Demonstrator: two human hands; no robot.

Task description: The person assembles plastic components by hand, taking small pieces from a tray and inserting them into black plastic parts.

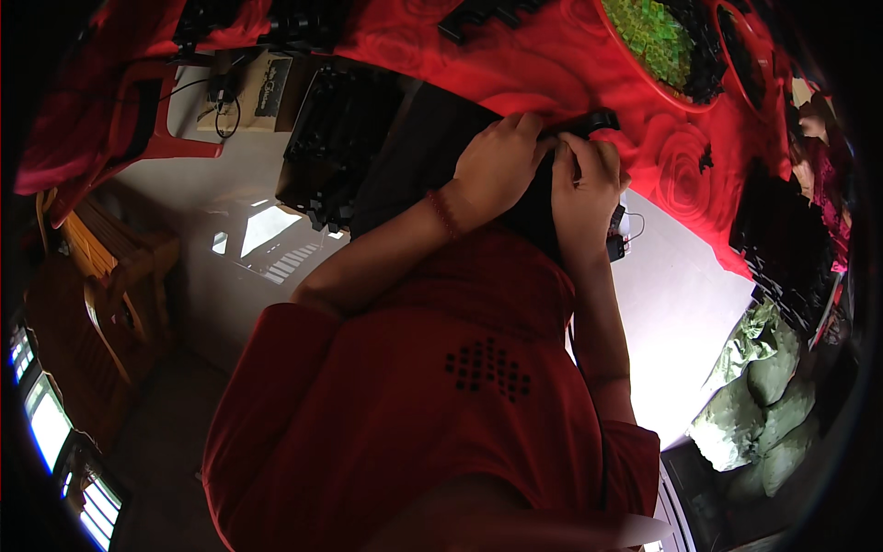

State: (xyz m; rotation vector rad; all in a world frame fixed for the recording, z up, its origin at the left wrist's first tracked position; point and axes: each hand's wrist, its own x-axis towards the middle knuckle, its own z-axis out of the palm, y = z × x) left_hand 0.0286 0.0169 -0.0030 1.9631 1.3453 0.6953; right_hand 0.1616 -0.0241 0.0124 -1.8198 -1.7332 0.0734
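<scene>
My left hand [501, 161] and right hand [584, 179] pinch one small black plastic part [589, 122], its long axis running left-right above both fingertips, at the red cloth's [515, 64] edge.

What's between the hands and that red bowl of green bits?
In the head view, only rose-patterned red cloth lies between the hands, which hold a black part, and the bowl.

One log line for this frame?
left hand: gripping black part | right hand: pinching same part | location: red tablecloth edge
</scene>
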